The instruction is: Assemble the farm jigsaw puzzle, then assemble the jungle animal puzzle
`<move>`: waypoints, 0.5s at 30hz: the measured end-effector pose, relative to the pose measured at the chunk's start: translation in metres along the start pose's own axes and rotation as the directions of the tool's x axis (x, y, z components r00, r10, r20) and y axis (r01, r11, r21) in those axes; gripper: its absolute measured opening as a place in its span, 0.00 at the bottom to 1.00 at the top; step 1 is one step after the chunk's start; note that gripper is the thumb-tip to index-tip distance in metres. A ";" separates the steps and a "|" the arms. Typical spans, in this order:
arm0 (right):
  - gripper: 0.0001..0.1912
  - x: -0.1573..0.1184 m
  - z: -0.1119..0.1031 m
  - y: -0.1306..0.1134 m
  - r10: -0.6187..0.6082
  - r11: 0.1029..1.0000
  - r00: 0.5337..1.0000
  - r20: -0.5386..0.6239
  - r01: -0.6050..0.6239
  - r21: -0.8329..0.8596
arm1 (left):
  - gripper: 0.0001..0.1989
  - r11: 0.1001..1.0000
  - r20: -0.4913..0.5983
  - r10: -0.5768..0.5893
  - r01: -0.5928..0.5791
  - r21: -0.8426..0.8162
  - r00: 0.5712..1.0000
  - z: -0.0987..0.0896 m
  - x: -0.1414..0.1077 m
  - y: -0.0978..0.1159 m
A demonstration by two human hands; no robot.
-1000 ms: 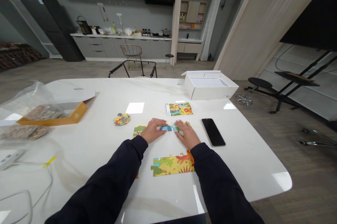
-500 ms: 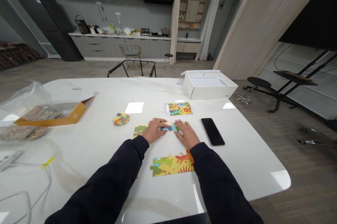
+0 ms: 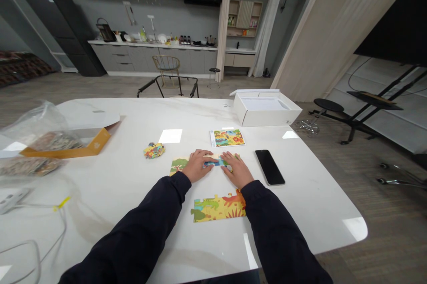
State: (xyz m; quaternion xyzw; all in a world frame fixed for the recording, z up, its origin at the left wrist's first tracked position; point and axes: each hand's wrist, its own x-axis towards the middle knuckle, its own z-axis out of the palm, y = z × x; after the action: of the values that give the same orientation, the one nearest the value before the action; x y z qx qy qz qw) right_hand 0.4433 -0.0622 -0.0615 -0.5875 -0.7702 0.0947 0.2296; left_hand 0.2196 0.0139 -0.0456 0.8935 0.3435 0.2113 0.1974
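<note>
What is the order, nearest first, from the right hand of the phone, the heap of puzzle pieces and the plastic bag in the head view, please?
From the right hand:
1. Black smartphone, just right of the hand.
2. Heap of puzzle pieces, left of both hands.
3. Plastic bag, at the table's far left.

Jigsaw puzzle strip on table, smartphone to its right, box behind both

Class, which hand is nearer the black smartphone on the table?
Right. The right hand lies beside the smartphone, apart from it; the left hand is farther away, beyond the right hand.
</note>
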 end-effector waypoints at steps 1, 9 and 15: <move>0.25 0.000 0.000 0.000 0.000 1.000 1.000 -0.004 0.000 0.002 | 0.14 1.000 0.001 0.002 -0.002 0.005 1.000 0.000 0.000 0.000; 0.25 0.000 0.000 0.001 0.012 1.000 1.000 0.000 -0.012 0.017 | 0.13 0.999 0.020 -0.002 0.001 0.035 1.000 -0.002 -0.001 0.002; 0.24 0.000 -0.001 0.000 0.011 1.000 1.000 0.010 -0.011 -0.008 | 0.15 0.998 0.005 0.008 -0.008 0.067 1.000 0.000 -0.003 0.002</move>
State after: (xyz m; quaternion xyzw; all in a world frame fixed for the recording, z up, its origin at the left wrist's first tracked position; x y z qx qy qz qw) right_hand 0.4435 -0.0621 -0.0607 -0.5922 -0.7684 0.0958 0.2227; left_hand 0.2191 0.0104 -0.0451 0.9014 0.3465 0.1984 0.1673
